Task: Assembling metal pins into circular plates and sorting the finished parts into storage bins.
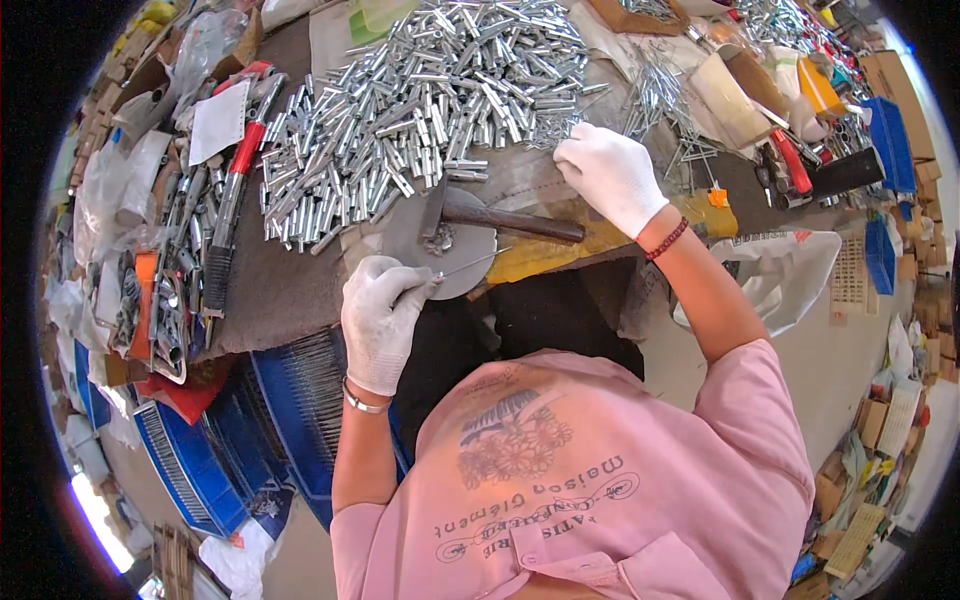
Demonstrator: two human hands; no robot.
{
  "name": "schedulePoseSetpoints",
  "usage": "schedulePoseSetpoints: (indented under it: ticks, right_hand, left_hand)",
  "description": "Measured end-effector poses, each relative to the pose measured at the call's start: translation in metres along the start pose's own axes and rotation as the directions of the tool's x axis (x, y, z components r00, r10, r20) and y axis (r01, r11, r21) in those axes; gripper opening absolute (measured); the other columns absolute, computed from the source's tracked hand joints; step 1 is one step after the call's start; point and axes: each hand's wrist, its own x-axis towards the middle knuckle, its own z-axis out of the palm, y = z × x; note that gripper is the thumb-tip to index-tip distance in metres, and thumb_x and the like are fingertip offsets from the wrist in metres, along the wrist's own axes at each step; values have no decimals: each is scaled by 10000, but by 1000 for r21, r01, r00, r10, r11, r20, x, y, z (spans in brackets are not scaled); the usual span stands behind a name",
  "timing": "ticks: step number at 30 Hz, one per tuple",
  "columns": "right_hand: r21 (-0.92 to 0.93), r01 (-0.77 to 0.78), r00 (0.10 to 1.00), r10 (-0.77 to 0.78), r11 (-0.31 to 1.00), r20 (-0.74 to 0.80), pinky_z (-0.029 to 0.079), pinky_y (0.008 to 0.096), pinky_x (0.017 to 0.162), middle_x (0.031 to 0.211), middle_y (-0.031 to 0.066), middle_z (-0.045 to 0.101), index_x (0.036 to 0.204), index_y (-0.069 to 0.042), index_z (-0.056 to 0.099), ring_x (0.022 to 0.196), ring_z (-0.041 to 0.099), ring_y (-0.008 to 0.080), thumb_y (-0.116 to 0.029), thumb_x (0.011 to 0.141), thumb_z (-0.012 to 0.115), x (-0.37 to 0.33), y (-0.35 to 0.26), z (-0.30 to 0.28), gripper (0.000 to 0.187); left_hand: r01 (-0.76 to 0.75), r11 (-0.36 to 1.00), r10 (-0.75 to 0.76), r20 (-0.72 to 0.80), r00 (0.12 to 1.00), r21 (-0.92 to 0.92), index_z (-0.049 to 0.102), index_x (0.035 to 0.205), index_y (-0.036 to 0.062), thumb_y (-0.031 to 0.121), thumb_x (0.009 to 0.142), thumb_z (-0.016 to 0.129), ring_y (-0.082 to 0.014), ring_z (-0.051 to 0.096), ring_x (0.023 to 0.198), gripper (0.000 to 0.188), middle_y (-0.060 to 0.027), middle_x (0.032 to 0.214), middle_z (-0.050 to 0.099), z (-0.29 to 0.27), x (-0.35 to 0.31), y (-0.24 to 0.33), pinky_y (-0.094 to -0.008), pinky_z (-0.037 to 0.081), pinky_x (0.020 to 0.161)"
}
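Observation:
My left hand (381, 322), in a white glove, pinches a thin metal rod (475, 262) that points up and right over a round grey plate (462, 285). My right hand (610, 178), also gloved, reaches to a small heap of fine metal pieces (550, 132). Its fingers are drawn together; whatever they hold is hidden. Between the hands lies a hammer (515, 217), its head on the plate and its dark handle toward the right. Small metal bits (438, 240) sit by the hammer head. Beyond spreads a big pile of short silvery metal tubes (440, 90).
Thin metal rods (655, 90) lie right of the tube pile. At left are a red-and-black long-handled tool (235, 180) and a tray of tools (150, 310). Blue crates (300, 400) stand below the bench's left edge. A white bag (770, 275) hangs at right.

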Motion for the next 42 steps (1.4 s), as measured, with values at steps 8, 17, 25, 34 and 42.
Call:
schedulePoseSetpoints:
  ticks: [8,17,25,34,42]
  right_hand:
    - [511,-131,991,104,850,81,575,302,727,872,75,734,981,-44,723,746,705,174,-41,910,716,10,-54,-28,72]
    - [708,134,985,-171,693,-19,567,389,850,990,89,710,906,-68,751,967,701,302,0,806,769,-2,-144,-12,123]
    - [661,185,977,-207,728,-45,552,426,891,1013,88,696,908,-79,735,971,678,327,-29,808,776,0,-146,-11,119]
    - [670,206,973,-221,713,-63,555,433,879,1026,100,690,916,-75,714,976,674,340,-31,819,768,-1,-146,-7,120]
    - [571,209,964,-265,794,15,550,452,871,1026,110,678,921,-77,713,977,664,353,-40,829,767,0,-150,-15,113]
  left_hand:
    - [-36,999,37,-9,999,21,778,876,81,59,798,841,-313,679,858,102,-104,872,670,3,-1,-8,-410,534,771]
    - [26,996,-29,27,999,87,763,878,89,69,766,833,-320,665,885,134,-85,897,658,3,-7,-10,-428,528,791]
    - [-52,992,54,-15,998,117,749,884,103,83,765,844,-317,669,890,153,-72,909,660,4,-7,-15,-421,536,784]
    - [-82,989,85,-20,996,121,739,881,118,101,759,854,-308,670,882,169,-58,898,650,4,-7,-17,-425,538,768]
    - [-77,990,79,-12,997,116,746,881,114,103,758,856,-319,671,877,165,-67,891,650,5,-6,-16,-430,541,765]
